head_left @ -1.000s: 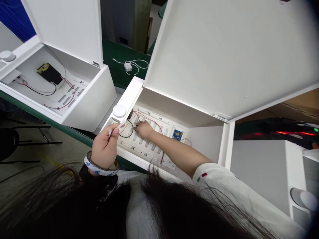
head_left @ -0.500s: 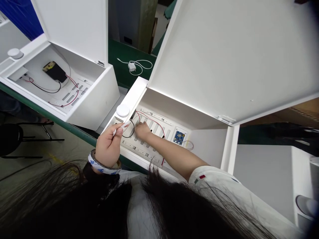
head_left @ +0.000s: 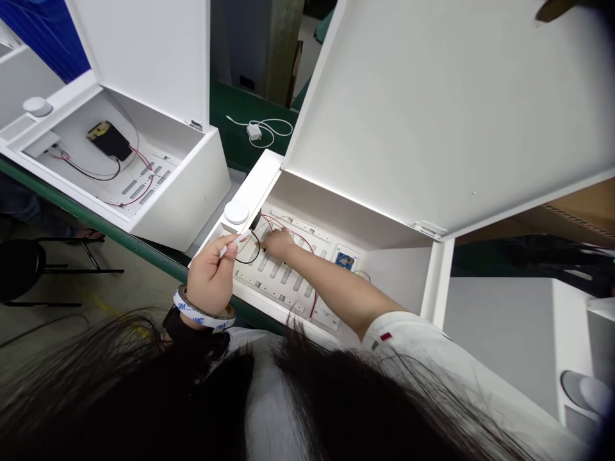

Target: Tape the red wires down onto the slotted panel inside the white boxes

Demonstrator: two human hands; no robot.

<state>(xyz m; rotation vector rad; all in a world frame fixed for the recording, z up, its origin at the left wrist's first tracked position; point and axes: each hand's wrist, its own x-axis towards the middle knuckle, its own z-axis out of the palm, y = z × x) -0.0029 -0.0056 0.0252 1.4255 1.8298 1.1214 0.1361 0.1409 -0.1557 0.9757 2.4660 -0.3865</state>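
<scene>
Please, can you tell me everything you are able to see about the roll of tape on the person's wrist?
The roll of tape is a narrow ring, with a white outer face that looks like a paper liner, repeated blue "3M" printing, and a dark edge. It is worn like a bangle around the wrist, just behind the left hand, tilted and touching the skin.

You can read blue 3M lettering, repeated along the white tape roll (head_left: 204,318) that circles your wrist just below your left hand (head_left: 207,275).
</scene>
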